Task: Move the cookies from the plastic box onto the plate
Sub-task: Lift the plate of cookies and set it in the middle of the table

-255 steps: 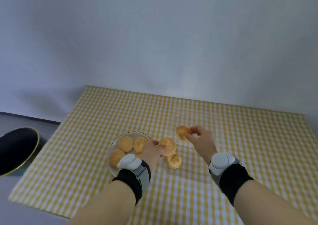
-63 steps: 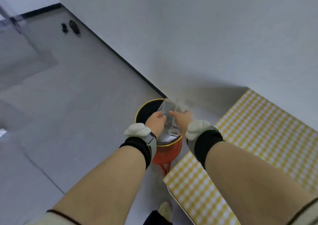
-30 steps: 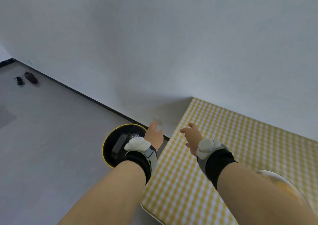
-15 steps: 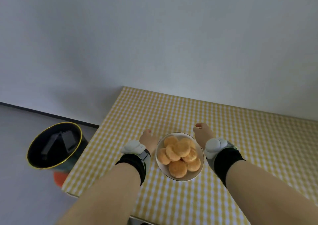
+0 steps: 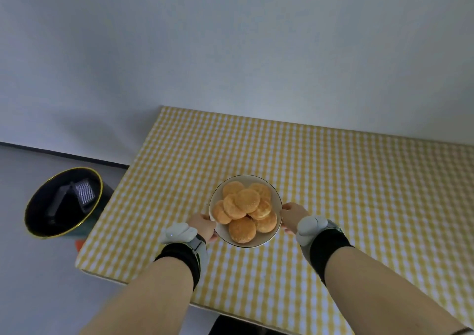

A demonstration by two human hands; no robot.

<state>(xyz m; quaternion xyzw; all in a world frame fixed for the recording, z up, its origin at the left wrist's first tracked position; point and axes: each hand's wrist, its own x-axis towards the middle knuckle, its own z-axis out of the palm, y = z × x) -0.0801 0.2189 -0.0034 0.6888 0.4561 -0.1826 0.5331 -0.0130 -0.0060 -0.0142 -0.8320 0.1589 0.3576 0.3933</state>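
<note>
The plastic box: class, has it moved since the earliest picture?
Yes. The box has left the checked table and now lies in the bin on the floor, left of the table.

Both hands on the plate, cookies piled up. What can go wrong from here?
1. The cookies are stacked in overlapping layers; tilting the plate might slide the top ones off.
2. The left hand and right hand touch only opposite rim edges, so the grip may slip on a lift.

Yellow-white checked cloth (image 5: 333, 181) covers bench. Black gold-rimmed bin (image 5: 61, 204) on grey floor (image 5: 38, 283), just beside bench's left edge.
</note>
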